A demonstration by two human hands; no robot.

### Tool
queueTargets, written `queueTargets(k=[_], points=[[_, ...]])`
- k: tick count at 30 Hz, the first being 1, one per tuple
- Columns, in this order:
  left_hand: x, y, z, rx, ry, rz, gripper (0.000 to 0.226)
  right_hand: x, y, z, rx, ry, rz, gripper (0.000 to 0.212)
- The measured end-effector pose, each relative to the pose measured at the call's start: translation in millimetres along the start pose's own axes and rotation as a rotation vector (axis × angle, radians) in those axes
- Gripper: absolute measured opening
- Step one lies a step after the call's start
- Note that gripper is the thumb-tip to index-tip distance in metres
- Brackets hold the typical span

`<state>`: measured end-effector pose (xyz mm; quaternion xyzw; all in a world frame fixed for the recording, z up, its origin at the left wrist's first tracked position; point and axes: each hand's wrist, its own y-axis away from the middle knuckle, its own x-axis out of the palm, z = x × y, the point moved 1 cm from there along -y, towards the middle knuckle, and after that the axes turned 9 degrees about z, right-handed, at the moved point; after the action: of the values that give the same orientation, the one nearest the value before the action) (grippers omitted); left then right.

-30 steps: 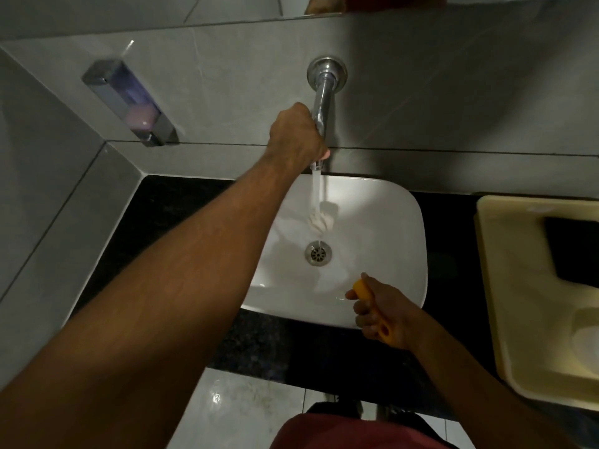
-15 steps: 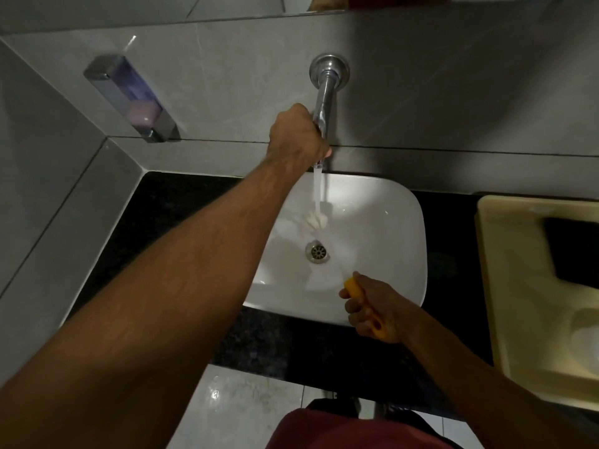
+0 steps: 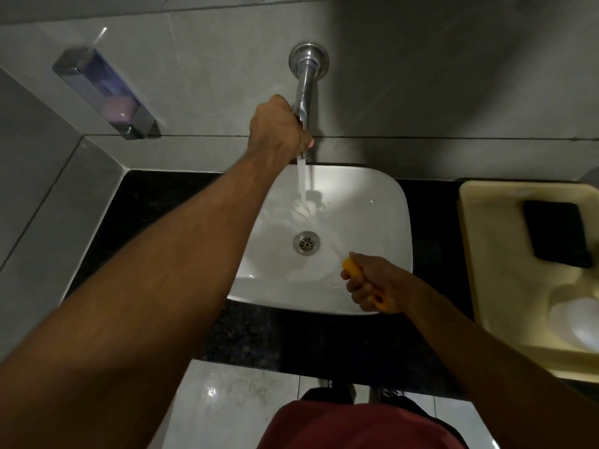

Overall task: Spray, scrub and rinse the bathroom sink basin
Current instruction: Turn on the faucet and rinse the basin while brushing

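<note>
A white rectangular sink basin sits on a black counter, with a metal drain at its middle. A chrome tap sticks out of the grey tiled wall above it. Water runs from the tap's end into the basin behind the drain. My left hand is closed around the tap's outer end. My right hand grips an orange brush handle over the basin's front right part. The brush's white head reaches toward the drain and is blurred.
A soap dispenser with pink liquid hangs on the wall at the left. A cream plastic tray with a black sponge stands on the counter at the right. The black counter surrounds the basin.
My right hand with the brush has shifted slightly left and back within the basin's front. My left hand stays on the tap and the water keeps running.
</note>
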<state>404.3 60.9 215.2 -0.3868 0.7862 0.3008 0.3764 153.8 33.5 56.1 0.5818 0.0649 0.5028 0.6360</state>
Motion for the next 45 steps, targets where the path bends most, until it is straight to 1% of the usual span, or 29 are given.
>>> queueTargets(k=[4, 6, 8, 13, 16, 18, 23, 29, 31, 34, 37, 41, 43, 45], points=[[0, -1, 1, -0.001, 0.007, -0.026, 0.051, 0, 2, 12, -0.028, -0.012, -0.013, 0.047], [0, -2, 0, 0.001, 0.012, -0.027, 0.052, -3, 3, 7, -0.008, 0.007, -0.006, 0.047], [0, -2, 1, 0.003, 0.006, -0.025, 0.051, -5, 2, -5, 0.022, -0.029, 0.024, 0.049], [-1, -3, 2, 0.018, -0.014, -0.004, 0.046, 0, -3, -20, 0.077, -0.137, 0.192, 0.054], [0, 0, 0, 0.027, -0.029, -0.013, 0.048, -1, -6, -19, 0.092, -0.200, 0.307, 0.055], [-2, 2, -1, 0.030, -0.049, -0.022, 0.050, -1, -9, -18, 0.098, -0.229, 0.347, 0.056], [-1, 4, -2, 0.041, -0.071, -0.007, 0.048, 4, -14, -13, 0.085, -0.252, 0.349, 0.059], [1, 3, -2, 0.025, -0.059, -0.023, 0.048, 17, -18, -6, 0.068, -0.365, 0.382, 0.057], [1, 3, -1, 0.019, -0.066, -0.026, 0.046, 18, -15, -11, 0.075, -0.297, 0.337, 0.056], [0, 2, -2, 0.010, -0.080, -0.012, 0.045, 20, -9, -17, 0.049, -0.155, 0.177, 0.052], [0, 5, 0, 0.015, -0.124, -0.026, 0.042, 21, -2, -15, -0.047, -0.052, -0.005, 0.052], [5, 18, 2, 0.006, -0.145, -0.079, 0.044, 16, 9, -18, -0.169, 0.181, -0.207, 0.064], [9, 22, 3, -0.011, -0.114, -0.120, 0.047, 8, 17, -27, -0.223, 0.256, -0.279, 0.069], [12, 24, 4, -0.012, -0.064, -0.134, 0.049, 0, 25, -38, -0.282, 0.324, -0.330, 0.065]])
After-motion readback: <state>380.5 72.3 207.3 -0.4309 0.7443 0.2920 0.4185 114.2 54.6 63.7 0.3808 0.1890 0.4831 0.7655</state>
